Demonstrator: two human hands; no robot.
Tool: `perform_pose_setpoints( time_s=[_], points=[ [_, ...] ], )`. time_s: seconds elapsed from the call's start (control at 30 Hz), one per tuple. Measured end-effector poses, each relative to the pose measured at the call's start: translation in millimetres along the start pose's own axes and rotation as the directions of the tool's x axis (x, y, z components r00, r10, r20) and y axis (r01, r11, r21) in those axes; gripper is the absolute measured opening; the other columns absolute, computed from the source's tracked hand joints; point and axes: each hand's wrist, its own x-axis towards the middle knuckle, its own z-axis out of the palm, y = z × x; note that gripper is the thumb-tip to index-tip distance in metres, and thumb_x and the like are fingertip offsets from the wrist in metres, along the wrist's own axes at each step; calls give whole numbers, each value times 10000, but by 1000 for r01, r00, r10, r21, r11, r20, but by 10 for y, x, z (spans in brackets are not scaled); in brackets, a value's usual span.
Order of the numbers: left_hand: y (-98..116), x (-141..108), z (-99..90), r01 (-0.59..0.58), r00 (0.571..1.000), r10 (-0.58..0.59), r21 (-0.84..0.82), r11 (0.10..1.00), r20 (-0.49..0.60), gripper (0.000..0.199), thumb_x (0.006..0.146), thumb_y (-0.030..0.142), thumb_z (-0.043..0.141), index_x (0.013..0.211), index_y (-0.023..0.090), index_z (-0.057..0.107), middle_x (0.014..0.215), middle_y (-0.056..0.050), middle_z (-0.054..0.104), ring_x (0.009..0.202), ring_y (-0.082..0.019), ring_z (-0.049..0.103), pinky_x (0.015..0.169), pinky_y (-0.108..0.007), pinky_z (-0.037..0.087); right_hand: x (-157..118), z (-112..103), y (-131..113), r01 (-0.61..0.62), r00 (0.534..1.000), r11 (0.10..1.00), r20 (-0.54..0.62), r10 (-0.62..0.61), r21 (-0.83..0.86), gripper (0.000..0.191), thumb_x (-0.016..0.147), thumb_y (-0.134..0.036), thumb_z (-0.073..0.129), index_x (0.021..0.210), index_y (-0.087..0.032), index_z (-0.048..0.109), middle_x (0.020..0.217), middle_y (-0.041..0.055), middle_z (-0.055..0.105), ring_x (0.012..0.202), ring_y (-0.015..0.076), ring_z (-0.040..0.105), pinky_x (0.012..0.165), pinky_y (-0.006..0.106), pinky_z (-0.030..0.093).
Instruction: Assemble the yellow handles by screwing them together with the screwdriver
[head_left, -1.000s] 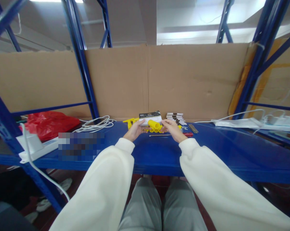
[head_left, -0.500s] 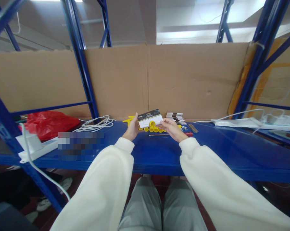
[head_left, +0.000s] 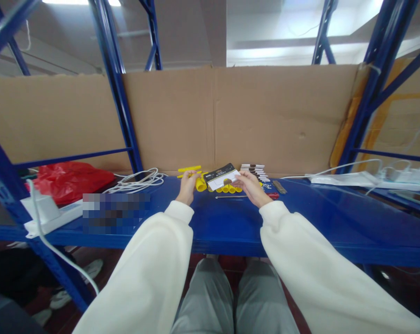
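Note:
My right hand [head_left: 251,188] is closed on the right end of a black-and-white card package [head_left: 222,176], held tilted above the blue table. My left hand [head_left: 188,186] is closed at the left, its fingers on a yellow tube [head_left: 200,183] beside the package. Behind and below the package lie several yellow tubes [head_left: 232,189] in a row. More yellow pieces [head_left: 190,169] lie behind my left hand. A thin metal stick [head_left: 227,197] rests in front of the row. Striped white-and-brown packets [head_left: 253,167] are stacked behind my right hand.
On the left are a red plastic bag [head_left: 72,181], coiled white cables [head_left: 140,180] and a white power strip [head_left: 56,218]. A second white strip [head_left: 363,180] lies at the right. Cardboard [head_left: 213,116] stands behind the blue table [head_left: 227,227] between blue posts.
My left hand has let go of the package and moved slightly left to a yellow tube. The package has tilted and shifted right in my right hand.

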Motion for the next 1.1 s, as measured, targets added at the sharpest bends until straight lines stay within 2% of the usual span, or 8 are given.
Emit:
perform_pose_setpoints(
  time_s=[0.07,0.2,0.27,0.37,0.5,0.8,0.97,1.1],
  points=[
    [-3,-4,-5,0,1000,0,4,1000,8,210,635,88,621,795,193,534,663,47,586,612,-129,621,641,-253,518,39,-29,22,37,987,998,-154,-45,-53,261,659,-221,691,856,-232,521,812,-23,683,614,124,654,688,291,574],
    [-3,-20,-21,-4,998,4,4,1000,70,216,633,113,641,810,187,541,629,45,584,555,-125,592,559,-235,487,119,-113,76,108,899,973,-398,-183,-203,377,605,-143,612,956,-236,511,1110,36,669,648,124,658,644,301,593],
    [3,-35,-16,-4,995,3,10,1000,105,222,625,126,652,804,190,539,623,47,592,551,-124,597,549,-231,483,152,-161,96,114,889,960,-404,-214,-256,319,619,-166,600,925,-229,530,1113,54,673,638,141,662,610,317,597],
    [14,-63,13,6,990,-11,34,999,143,230,620,128,650,805,197,532,611,55,608,518,-114,587,531,-223,475,200,-253,105,80,897,956,-398,-193,-284,145,660,-219,606,786,-228,534,867,41,699,586,179,665,594,361,602],
    [15,-101,59,-6,981,-13,99,995,192,241,631,119,647,827,202,533,602,61,621,478,-106,568,523,-220,467,264,-437,74,67,879,943,-427,-210,-326,118,684,-236,615,695,-245,498,638,8,656,616,206,683,682,389,611],
    [22,-196,123,-22,961,-14,129,991,275,228,623,146,667,815,192,553,669,30,636,595,-130,610,598,-238,495,553,-855,-210,181,869,892,-358,-342,-414,80,696,-181,582,725,-223,521,740,27,684,768,204,710,820,388,571],
    [41,-266,157,24,954,-73,170,985,291,265,633,140,656,873,198,561,672,30,646,498,-119,574,512,-230,466,917,-993,-314,103,836,882,-441,-327,-459,123,655,-138,564,722,-230,517,704,8,670,775,192,686,805,351,559],
    [78,-308,188,63,946,-111,165,984,304,264,657,130,651,892,198,553,670,21,651,446,-113,559,465,-225,453,1129,-1044,-248,37,853,852,-428,-299,-522,145,645,-136,571,751,-225,528,742,15,675,839,201,672,852,351,530]
  ],
)
